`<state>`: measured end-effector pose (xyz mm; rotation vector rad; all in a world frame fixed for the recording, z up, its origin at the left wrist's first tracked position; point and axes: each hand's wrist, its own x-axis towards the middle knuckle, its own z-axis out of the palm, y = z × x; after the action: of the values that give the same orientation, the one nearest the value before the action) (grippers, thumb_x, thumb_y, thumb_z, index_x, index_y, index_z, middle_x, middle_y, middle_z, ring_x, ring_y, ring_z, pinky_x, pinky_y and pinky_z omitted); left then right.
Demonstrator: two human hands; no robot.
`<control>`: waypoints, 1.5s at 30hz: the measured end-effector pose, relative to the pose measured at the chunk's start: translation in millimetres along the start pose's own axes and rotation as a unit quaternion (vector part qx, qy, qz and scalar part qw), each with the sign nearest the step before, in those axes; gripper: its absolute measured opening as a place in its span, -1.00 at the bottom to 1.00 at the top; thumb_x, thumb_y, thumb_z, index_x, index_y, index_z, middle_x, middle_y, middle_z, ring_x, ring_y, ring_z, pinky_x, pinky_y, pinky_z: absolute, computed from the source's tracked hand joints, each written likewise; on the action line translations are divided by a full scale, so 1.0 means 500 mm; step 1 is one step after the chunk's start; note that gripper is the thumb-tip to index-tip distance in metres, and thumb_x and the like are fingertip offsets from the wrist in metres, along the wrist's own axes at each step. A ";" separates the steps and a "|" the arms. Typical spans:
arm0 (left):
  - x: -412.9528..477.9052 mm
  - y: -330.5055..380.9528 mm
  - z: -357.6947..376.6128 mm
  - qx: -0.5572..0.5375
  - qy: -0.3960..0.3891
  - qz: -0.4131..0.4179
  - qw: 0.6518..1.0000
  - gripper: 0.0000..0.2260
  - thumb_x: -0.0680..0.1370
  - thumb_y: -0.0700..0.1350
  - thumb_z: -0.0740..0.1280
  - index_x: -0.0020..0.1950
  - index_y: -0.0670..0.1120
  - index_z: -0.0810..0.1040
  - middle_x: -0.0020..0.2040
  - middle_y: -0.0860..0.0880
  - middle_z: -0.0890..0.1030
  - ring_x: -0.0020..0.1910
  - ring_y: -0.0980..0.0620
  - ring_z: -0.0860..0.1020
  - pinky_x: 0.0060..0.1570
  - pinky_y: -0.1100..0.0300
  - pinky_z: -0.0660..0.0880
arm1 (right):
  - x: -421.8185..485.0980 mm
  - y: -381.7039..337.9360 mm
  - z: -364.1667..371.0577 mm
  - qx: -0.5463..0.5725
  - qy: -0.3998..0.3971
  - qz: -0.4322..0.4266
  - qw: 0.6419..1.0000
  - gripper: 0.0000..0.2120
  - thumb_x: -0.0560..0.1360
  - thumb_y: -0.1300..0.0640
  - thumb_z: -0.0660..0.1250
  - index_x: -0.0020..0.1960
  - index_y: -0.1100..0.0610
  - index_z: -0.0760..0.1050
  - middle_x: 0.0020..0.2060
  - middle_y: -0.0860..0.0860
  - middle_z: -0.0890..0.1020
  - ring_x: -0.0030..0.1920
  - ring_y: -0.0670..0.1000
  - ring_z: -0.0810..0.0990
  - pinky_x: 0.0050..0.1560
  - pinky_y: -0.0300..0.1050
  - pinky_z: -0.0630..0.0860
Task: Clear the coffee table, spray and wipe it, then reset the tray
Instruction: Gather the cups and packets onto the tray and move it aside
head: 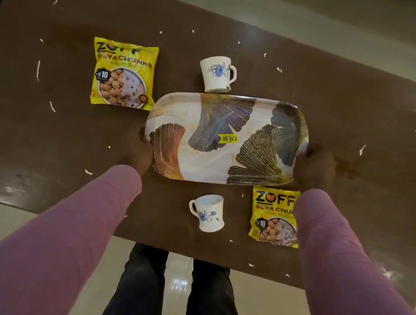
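A white oval tray [211, 163] with gold and blue leaf prints and a yellow price sticker sits at the middle of the brown coffee table [42, 131]. My left hand [138, 150] grips its left end and my right hand [314, 167] grips its right end. One white floral cup [216, 74] stands just beyond the tray's far rim. A second floral cup [207, 213] stands near the front edge. A yellow soya chunks packet [123, 74] lies left of the tray; another packet [273, 216] lies front right, partly under my right sleeve.
Small white paper scraps [52, 107] are scattered over the tabletop. A brownish smear [349, 169] marks the table right of the tray. Pale glossy floor tiles [332, 16] surround the table. My dark-trousered legs [174, 296] stand at the front edge.
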<state>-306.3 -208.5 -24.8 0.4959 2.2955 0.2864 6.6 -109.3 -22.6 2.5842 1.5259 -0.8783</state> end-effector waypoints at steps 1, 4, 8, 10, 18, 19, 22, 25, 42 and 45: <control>0.008 0.011 0.000 -0.003 0.001 0.025 1.000 -0.70 0.65 -0.15 0.13 0.33 -0.11 0.51 0.25 -0.22 0.57 0.22 -0.24 0.51 0.19 -0.02 0.39 | -0.008 0.013 -0.003 -0.001 -0.001 0.012 1.000 -0.75 0.51 0.12 0.27 0.04 0.26 0.60 -0.03 0.28 0.65 -0.01 0.27 0.62 -0.15 -0.11 0.39; 0.029 0.023 -0.002 0.012 0.000 0.114 0.993 -0.73 0.57 -0.23 0.21 0.23 -0.11 0.58 0.17 -0.19 0.62 0.16 -0.22 0.55 0.18 0.01 0.44 | -0.037 0.037 -0.006 -0.008 -0.004 0.036 0.999 -0.76 0.51 0.15 0.27 0.04 0.29 0.60 -0.04 0.28 0.65 -0.02 0.25 0.63 -0.16 -0.14 0.36; 0.046 0.011 -0.001 0.000 -0.029 0.105 0.994 -0.73 0.54 -0.18 0.24 0.20 -0.06 0.57 0.13 -0.14 0.63 0.12 -0.17 0.57 0.20 -0.03 0.47 | -0.053 0.039 -0.002 -0.003 -0.001 0.056 0.998 -0.74 0.53 0.12 0.26 0.02 0.28 0.61 -0.06 0.26 0.66 -0.05 0.24 0.63 -0.16 -0.14 0.37; 0.043 0.009 0.003 -0.008 -0.014 0.114 0.993 -0.72 0.51 -0.15 0.25 0.21 -0.09 0.56 0.13 -0.16 0.61 0.10 -0.16 0.57 0.19 -0.09 0.50 | -0.051 0.035 -0.002 -0.001 -0.001 0.072 0.997 -0.72 0.51 0.10 0.26 0.01 0.28 0.61 -0.07 0.26 0.66 -0.08 0.23 0.62 -0.17 -0.13 0.39; -0.108 -0.041 0.068 -0.026 0.008 0.050 0.998 -0.77 0.51 0.16 0.18 -0.01 0.03 0.39 0.04 -0.11 0.54 -0.05 -0.09 0.55 0.00 -0.06 0.53 | -0.040 -0.116 -0.007 -0.024 0.064 -0.095 0.993 -0.64 0.46 0.01 0.22 0.20 0.14 0.49 0.12 0.19 0.55 0.14 0.25 0.50 0.16 0.08 0.42; -0.135 -0.056 0.081 -0.022 -0.016 0.068 0.997 -0.70 0.49 0.23 0.14 -0.01 0.02 0.42 0.01 -0.08 0.55 -0.05 -0.06 0.55 -0.01 -0.06 0.54 | -0.029 -0.149 -0.004 -0.013 0.038 -0.134 0.990 -0.63 0.47 0.02 0.23 0.23 0.13 0.48 0.16 0.18 0.55 0.16 0.25 0.50 0.17 0.07 0.41; -0.216 -0.089 0.115 0.029 -0.080 0.115 0.990 -0.58 0.47 0.34 0.12 0.04 0.05 0.48 0.01 0.01 0.59 0.00 0.03 0.56 0.01 -0.01 0.56 | 0.000 -0.251 0.005 -0.077 -0.064 -0.258 0.961 -0.58 0.53 -0.06 0.17 0.28 0.16 0.44 0.31 0.18 0.45 0.27 0.24 0.42 0.29 0.09 0.33; -0.266 -0.108 0.136 0.087 -0.115 0.114 0.983 -0.42 0.42 0.33 0.31 0.32 0.03 0.40 0.23 0.02 0.50 0.19 0.01 0.50 0.11 0.06 0.54 | 0.018 -0.336 0.014 -0.132 -0.125 -0.285 0.941 -0.48 0.54 -0.10 0.19 0.41 0.13 0.30 0.40 0.17 0.35 0.37 0.22 0.33 0.32 0.07 0.28; -0.273 -0.122 0.158 0.076 -0.214 0.187 0.956 -0.67 0.42 0.03 0.51 0.11 -0.03 0.55 0.34 -0.01 0.34 0.27 0.00 0.45 0.17 0.17 0.55 | 0.021 -0.367 0.049 -0.088 -0.212 -0.351 0.908 -0.51 0.36 -0.04 0.51 0.23 0.08 0.51 0.21 0.05 0.56 0.15 0.07 0.53 0.04 -0.19 0.35; -0.279 -0.121 0.149 0.104 -0.168 0.269 0.943 -0.76 0.41 0.04 0.52 -0.07 -0.02 0.54 0.34 -0.02 0.37 0.25 0.00 0.46 0.10 0.16 0.59 | 0.020 -0.346 0.036 -0.103 -0.135 -0.378 0.910 -0.64 0.31 -0.09 0.50 0.02 0.06 0.58 0.15 0.01 0.56 0.11 0.05 0.53 0.00 -0.20 0.35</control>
<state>-179.2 -319.2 -8.2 1.1895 1.8302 0.1995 -138.2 -15.8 2.6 1.6115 2.3865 -0.9730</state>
